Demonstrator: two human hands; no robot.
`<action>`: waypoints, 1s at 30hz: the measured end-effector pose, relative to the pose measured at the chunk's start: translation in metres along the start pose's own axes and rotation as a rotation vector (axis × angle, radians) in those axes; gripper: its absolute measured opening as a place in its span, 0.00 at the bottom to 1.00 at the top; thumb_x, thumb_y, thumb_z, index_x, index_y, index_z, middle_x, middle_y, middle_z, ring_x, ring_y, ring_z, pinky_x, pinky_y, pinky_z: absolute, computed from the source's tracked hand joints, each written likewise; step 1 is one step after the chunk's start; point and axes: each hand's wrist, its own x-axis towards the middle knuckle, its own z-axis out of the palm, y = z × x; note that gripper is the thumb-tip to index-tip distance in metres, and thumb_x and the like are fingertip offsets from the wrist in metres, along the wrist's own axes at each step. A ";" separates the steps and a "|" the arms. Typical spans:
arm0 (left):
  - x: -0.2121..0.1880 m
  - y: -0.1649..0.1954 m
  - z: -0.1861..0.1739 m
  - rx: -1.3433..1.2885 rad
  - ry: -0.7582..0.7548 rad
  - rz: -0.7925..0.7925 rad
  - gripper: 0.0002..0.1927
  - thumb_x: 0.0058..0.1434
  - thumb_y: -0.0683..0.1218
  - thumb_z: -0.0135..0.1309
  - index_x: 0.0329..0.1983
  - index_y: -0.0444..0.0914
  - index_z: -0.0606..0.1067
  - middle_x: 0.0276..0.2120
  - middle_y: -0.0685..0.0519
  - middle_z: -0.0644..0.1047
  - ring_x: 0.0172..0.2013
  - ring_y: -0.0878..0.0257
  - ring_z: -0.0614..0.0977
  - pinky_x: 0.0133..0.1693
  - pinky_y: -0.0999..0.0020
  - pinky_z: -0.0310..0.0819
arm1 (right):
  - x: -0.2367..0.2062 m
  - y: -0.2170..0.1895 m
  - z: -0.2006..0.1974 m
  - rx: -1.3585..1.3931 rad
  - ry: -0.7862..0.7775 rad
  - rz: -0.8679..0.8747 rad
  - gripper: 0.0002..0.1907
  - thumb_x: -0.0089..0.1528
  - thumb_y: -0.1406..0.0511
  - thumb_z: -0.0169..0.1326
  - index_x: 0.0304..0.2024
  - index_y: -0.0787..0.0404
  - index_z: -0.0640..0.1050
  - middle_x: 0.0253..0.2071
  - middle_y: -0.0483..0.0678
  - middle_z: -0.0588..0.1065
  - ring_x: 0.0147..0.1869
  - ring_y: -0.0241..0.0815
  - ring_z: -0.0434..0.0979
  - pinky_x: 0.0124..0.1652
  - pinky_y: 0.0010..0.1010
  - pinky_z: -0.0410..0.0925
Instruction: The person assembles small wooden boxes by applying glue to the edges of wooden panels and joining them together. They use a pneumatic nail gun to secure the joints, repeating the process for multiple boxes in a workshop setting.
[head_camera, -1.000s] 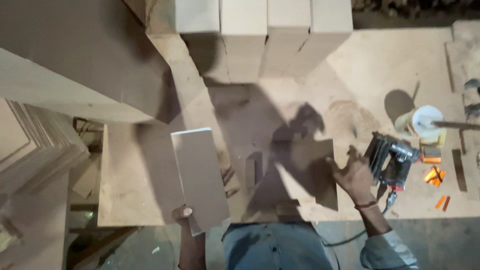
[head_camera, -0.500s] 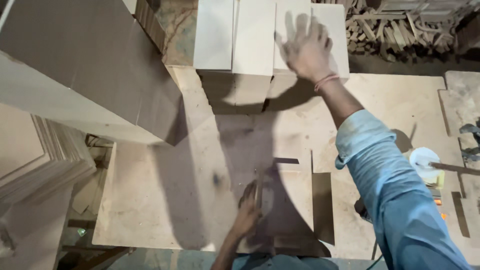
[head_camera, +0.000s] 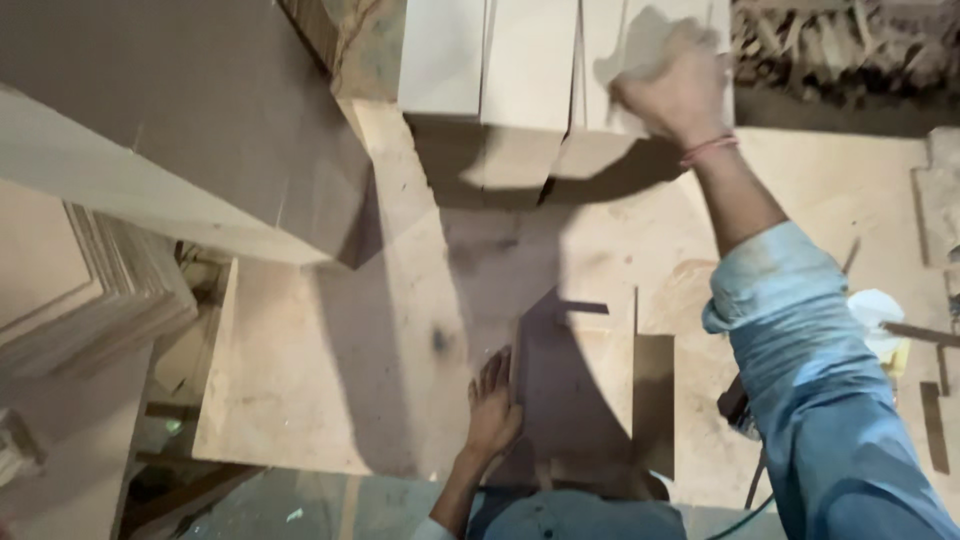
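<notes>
Right hand (head_camera: 672, 88) reaches far forward, grip clenched on the top edge of a pale board (head_camera: 610, 50) in the upright stack (head_camera: 490, 60) at the tabletop's (head_camera: 300, 380) far side. Left hand (head_camera: 493, 405) lies flat, grip released, fingers against a dark panel (head_camera: 580, 400) near the front edge.

Boards (head_camera: 530, 60) behind workbench (head_camera: 330, 380), left of offcuts (head_camera: 830, 50)

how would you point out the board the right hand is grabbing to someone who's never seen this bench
Start at the big plywood bench and look to its far edge, where a row of pale boards stands side by side. The board is the rightmost of that row. It alone has the right hand closed over it, while its neighbours to the left are untouched.
</notes>
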 end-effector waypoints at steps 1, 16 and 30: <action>-0.001 -0.001 -0.001 0.016 -0.005 -0.012 0.50 0.48 0.44 0.49 0.77 0.38 0.49 0.75 0.40 0.52 0.75 0.43 0.49 0.69 0.34 0.38 | -0.012 0.009 -0.002 0.121 0.049 -0.008 0.34 0.56 0.50 0.65 0.53 0.68 0.73 0.54 0.63 0.75 0.58 0.62 0.75 0.59 0.52 0.68; 0.063 0.031 -0.012 -0.499 0.110 0.088 0.51 0.49 0.34 0.44 0.81 0.42 0.48 0.74 0.37 0.63 0.69 0.39 0.69 0.63 0.53 0.67 | -0.307 0.078 -0.006 0.493 -0.701 0.241 0.25 0.60 0.69 0.54 0.61 0.63 0.73 0.34 0.57 0.81 0.35 0.50 0.83 0.37 0.39 0.76; 0.045 0.032 -0.004 -0.444 0.043 -0.056 0.58 0.39 0.31 0.45 0.79 0.44 0.47 0.73 0.36 0.60 0.72 0.41 0.59 0.71 0.54 0.52 | -0.268 0.024 0.071 0.214 -0.632 -0.397 0.23 0.52 0.70 0.60 0.51 0.60 0.76 0.47 0.59 0.77 0.46 0.62 0.78 0.43 0.50 0.73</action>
